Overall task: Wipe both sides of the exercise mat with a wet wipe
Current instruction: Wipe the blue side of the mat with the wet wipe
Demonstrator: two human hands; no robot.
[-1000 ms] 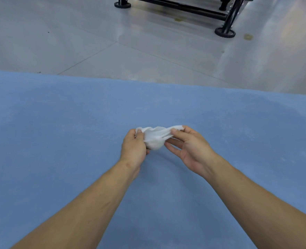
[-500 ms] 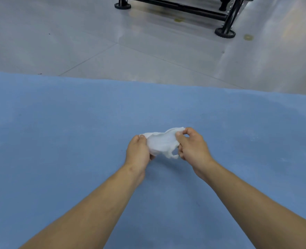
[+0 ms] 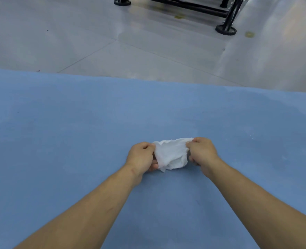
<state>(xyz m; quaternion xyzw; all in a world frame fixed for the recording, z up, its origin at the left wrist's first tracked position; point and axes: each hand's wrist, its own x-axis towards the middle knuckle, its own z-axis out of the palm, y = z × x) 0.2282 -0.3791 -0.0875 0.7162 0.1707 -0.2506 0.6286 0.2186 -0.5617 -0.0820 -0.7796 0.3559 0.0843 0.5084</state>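
Note:
The blue exercise mat (image 3: pixel 62 133) lies flat on the floor and fills the lower two thirds of the head view. Above its middle I hold a crumpled white wet wipe (image 3: pixel 172 154) stretched between both hands. My left hand (image 3: pixel 141 156) pinches the wipe's left edge, and my right hand (image 3: pixel 201 151) pinches its right edge. The wipe hangs slack between them, just above the mat. Pale smears show on the mat at the right.
Beyond the mat's far edge is glossy grey tiled floor (image 3: pixel 76 38). A black metal frame on round feet (image 3: pixel 225 30) stands at the top right, well away from the mat.
My hands have drawn apart, spreading the bunched wipe wider between them. My right hand's fingers have closed from loosely open to a pinch.

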